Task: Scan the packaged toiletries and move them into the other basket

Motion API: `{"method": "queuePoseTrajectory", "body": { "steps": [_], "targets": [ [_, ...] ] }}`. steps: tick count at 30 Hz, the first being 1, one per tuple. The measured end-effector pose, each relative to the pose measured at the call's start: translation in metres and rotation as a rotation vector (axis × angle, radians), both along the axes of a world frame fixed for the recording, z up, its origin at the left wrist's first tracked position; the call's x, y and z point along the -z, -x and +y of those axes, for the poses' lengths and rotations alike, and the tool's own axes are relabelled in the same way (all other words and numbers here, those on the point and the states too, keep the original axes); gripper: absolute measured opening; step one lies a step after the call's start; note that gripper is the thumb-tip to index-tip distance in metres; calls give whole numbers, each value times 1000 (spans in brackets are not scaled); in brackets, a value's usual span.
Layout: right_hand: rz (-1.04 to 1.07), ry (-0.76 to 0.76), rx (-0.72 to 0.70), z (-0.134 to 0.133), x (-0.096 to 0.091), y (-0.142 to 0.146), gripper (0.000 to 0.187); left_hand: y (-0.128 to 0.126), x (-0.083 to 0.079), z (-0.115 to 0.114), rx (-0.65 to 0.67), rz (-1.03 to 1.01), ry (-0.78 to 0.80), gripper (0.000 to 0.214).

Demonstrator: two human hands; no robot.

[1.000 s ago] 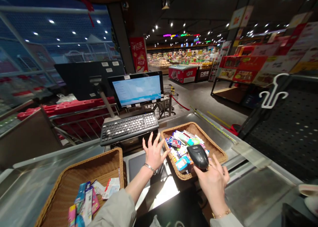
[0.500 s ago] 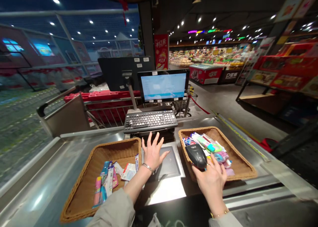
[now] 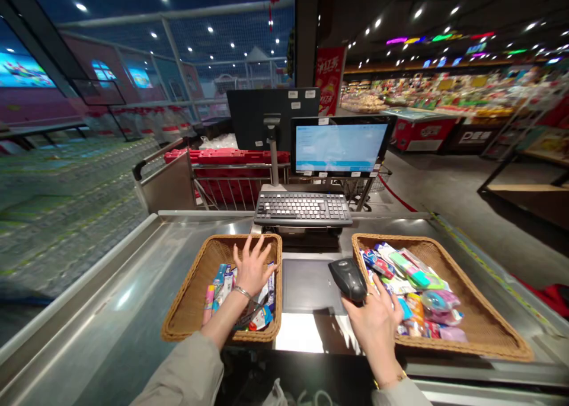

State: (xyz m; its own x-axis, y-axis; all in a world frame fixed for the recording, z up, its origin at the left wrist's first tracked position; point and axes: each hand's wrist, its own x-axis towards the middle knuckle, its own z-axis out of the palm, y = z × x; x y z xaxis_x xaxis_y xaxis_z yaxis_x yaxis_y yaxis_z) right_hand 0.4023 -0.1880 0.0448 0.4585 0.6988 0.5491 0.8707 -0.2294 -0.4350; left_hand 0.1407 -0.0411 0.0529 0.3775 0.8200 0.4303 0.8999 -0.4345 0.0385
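My left hand (image 3: 253,268) hovers over the left wicker basket (image 3: 182,302), fingers spread and nothing in them. Under it lie several small packets, among them a pink tube (image 3: 208,304) and a blue-and-white packet (image 3: 261,319); the hand and forearm hide part of them. My right hand (image 3: 373,317) is wrapped round a black handheld barcode scanner (image 3: 348,280), whose head points up and to the left. It is beside the left rim of the right wicker basket (image 3: 489,329). That basket holds several colourful packages, including a green-and-turquoise one (image 3: 409,268) and a purple one (image 3: 444,302).
Between the baskets a flat grey scanning plate (image 3: 306,284) is set into the metal counter (image 3: 111,305). Behind it stand a black keyboard (image 3: 303,207) and a lit monitor (image 3: 340,148). Shopping carts with red parts (image 3: 231,166) are beyond the counter.
The view has turned left. My left hand has moved from above the scanning plate to over the left basket. My right hand still holds the scanner, now left of the right basket's packages.
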Motion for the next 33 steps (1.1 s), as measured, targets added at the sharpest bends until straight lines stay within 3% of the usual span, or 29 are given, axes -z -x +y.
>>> {"method": "queuePoseTrajectory", "body": {
  "steps": [10, 22, 33],
  "targets": [
    [-41, 54, -43, 5, 14, 15, 34, 62, 21, 10, -84, 57, 91, 50],
    [-54, 103, -69, 8, 17, 23, 33, 106, 40, 12, -146, 125, 205, 49],
    [-2, 97, -106, 12, 19, 29, 35, 146, 41, 15, -127, 250, 266, 50]
  ]
}}
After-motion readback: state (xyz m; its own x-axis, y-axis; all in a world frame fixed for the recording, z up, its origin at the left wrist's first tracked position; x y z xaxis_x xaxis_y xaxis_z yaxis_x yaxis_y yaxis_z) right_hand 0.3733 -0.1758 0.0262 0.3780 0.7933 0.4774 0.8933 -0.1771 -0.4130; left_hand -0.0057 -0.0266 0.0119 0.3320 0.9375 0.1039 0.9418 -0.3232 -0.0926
